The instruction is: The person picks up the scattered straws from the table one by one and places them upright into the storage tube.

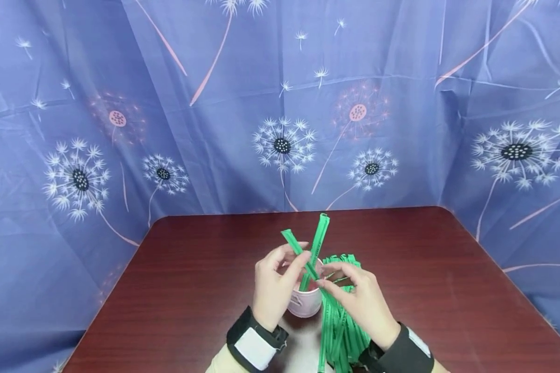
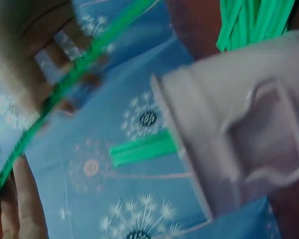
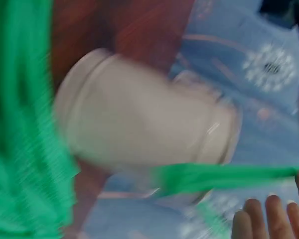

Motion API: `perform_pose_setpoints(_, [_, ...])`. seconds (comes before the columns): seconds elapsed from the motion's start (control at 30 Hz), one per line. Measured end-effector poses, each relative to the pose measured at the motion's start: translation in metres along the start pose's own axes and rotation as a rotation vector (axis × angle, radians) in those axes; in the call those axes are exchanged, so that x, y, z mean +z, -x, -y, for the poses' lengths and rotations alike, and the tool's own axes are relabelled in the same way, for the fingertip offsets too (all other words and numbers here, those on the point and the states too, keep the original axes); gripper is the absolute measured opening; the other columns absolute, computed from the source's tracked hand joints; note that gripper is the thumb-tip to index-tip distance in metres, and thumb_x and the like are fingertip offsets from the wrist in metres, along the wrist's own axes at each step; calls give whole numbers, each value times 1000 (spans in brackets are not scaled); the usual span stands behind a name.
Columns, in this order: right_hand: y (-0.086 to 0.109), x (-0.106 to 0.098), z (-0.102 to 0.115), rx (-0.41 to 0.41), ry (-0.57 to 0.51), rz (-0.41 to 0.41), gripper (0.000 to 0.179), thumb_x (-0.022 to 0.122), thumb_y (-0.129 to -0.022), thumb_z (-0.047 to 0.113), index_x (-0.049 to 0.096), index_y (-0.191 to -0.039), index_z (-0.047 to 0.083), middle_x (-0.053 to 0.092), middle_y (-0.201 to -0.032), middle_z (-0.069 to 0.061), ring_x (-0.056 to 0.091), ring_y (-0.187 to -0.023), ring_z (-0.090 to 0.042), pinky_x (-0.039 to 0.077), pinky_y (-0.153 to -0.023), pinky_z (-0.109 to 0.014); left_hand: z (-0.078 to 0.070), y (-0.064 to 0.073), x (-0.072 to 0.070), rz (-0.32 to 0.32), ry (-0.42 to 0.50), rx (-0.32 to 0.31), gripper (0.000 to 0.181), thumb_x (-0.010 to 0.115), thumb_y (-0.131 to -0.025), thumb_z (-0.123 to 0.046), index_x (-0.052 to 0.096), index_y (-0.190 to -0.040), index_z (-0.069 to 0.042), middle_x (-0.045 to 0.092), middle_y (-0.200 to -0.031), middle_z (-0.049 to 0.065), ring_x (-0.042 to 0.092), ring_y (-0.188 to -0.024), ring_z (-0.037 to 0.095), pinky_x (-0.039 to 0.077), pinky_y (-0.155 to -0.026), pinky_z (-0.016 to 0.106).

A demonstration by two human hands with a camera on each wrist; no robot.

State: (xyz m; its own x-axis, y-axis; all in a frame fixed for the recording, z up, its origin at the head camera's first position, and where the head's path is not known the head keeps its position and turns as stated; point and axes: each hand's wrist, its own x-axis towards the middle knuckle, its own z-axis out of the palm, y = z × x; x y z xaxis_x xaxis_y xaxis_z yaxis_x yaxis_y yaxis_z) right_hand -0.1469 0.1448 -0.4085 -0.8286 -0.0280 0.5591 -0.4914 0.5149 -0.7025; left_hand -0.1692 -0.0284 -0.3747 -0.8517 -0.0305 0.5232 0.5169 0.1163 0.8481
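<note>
Over a small pale pink pail, my left hand pinches a narrow green stick packet with dark print between thumb and fingers. My right hand pinches the same packet near its lower end, thumb against fingertips. In the left wrist view the packet slants across both hands. Another green stick packet stands in the pail, leaning right, its top well above the rim. Close beside the pail, partly behind my right hand, lies a thick pile of green stick packets. The right wrist view is blurred.
A dark red-brown table carries everything. Something whitish lies flat in front of the pail, left of the pile. Behind the table hangs a blue curtain with a dandelion print. Both wrists wear black straps.
</note>
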Motion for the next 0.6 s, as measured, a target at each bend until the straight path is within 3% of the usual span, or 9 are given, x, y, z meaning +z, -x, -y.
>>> perform_pose_setpoints(0.13, [-2,-18,-33,213,104,83,31,75,-86,18,74,-114,4,74,-101,-6,68,-88,-18,59,-77,-38,-2,-13,-12,-141,60,89,32,72,-89,-25,78,-107,0,77,-81,10,71,-70,16,61,-63,25])
perform_pose_setpoints(0.23, [2,-33,-56,371,187,175,39,71,-89,15,68,-124,-1,71,-112,-15,67,-98,-29,57,-82,-42,-3,-21,-21,-197,90,108,32,72,-89,-22,76,-108,4,76,-82,16,72,-69,16,63,-68,28])
perform_pose_setpoints(0.33, [6,-41,-72,464,266,257,45,69,-90,14,63,-129,-7,68,-116,-20,65,-99,-33,57,-81,-45,2,-25,-25,-215,78,122,32,72,-89,-21,75,-108,5,76,-83,18,72,-70,16,63,-71,31])
perform_pose_setpoints(0.47, [9,-42,-85,531,337,318,50,72,-87,13,60,-128,-13,69,-100,-16,65,-86,-29,57,-72,-45,14,-25,-25,-194,40,127,33,72,-89,-23,76,-108,4,76,-85,16,73,-71,18,63,-71,28])
perform_pose_setpoints(0.6, [13,-37,-92,572,348,367,53,74,-86,15,59,-127,-15,66,-89,-9,61,-76,-21,55,-67,-42,30,-20,-22,-174,-25,76,34,72,-89,-27,77,-109,0,77,-85,12,73,-71,19,61,-69,24])
